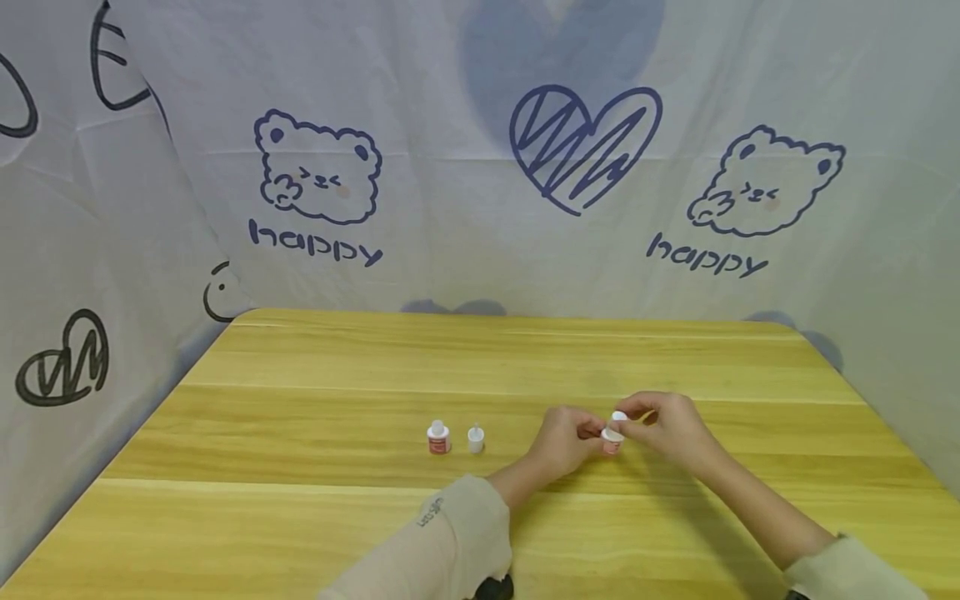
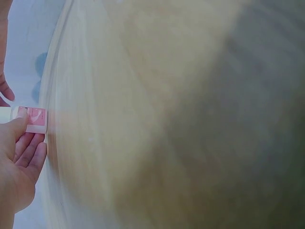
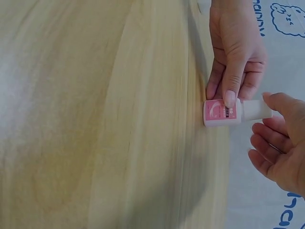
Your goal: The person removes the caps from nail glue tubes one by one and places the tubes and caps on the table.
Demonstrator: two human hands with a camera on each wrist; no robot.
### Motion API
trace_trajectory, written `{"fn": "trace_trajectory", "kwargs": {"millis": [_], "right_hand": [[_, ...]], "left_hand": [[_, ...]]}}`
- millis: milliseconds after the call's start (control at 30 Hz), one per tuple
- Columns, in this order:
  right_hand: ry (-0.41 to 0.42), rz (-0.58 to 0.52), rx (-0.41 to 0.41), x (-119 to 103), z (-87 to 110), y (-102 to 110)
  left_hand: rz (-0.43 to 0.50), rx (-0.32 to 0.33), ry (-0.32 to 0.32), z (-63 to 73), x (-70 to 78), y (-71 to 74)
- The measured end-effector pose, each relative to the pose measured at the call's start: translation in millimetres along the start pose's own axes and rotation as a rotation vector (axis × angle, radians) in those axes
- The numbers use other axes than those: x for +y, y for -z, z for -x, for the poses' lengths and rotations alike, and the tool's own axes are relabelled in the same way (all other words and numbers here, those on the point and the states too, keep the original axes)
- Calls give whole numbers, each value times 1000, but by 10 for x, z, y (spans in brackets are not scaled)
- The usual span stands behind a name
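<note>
A small white bottle with a pink label [image 3: 221, 112] stands upright on the table right of centre. My left hand [image 1: 564, 443] grips it between thumb and fingers, the thumb pressing on the label in the right wrist view. With thumb and fingertips my right hand [image 1: 672, 427] pinches the white cap [image 3: 257, 109] at the bottle's top. Whether the cap still sits on the neck or has come loose, I cannot tell. In the left wrist view the bottle [image 2: 37, 119] shows beside the left thumb, and the cap is partly cut off.
To the left stand a second small bottle with a red-pink label [image 1: 438, 440] and, beside it, a loose white cap [image 1: 476, 440] with a thin tip pointing up. The wooden table [image 1: 300, 417] reaches back to a white cloth [image 1: 450, 183] with drawn bears and hearts.
</note>
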State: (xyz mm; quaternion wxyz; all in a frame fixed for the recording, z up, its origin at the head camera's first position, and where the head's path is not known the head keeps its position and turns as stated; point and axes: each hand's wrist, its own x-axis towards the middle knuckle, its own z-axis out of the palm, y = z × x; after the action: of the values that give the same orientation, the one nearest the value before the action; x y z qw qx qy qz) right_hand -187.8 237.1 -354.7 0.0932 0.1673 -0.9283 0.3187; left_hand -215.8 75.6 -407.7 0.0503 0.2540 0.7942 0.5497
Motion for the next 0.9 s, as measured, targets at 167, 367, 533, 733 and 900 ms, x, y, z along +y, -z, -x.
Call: {"fn": "trace_trajectory", "kwargs": {"millis": [167, 367, 533, 733, 900], "right_hand": [[19, 14, 25, 9, 6, -13], [18, 16, 17, 1, 10, -9], [8, 12, -12, -12, 8, 5], [15, 5, -43, -20, 9, 22], [27, -10, -58, -13, 6, 32]], "left_hand": [[-19, -5, -14, 6, 5, 5], [-25, -10, -14, 11, 7, 6], [-28, -20, -10, 8, 5, 3], [-34, -18, -9, 5, -1, -2], [-31, -17, -2, 6, 1, 0]]}}
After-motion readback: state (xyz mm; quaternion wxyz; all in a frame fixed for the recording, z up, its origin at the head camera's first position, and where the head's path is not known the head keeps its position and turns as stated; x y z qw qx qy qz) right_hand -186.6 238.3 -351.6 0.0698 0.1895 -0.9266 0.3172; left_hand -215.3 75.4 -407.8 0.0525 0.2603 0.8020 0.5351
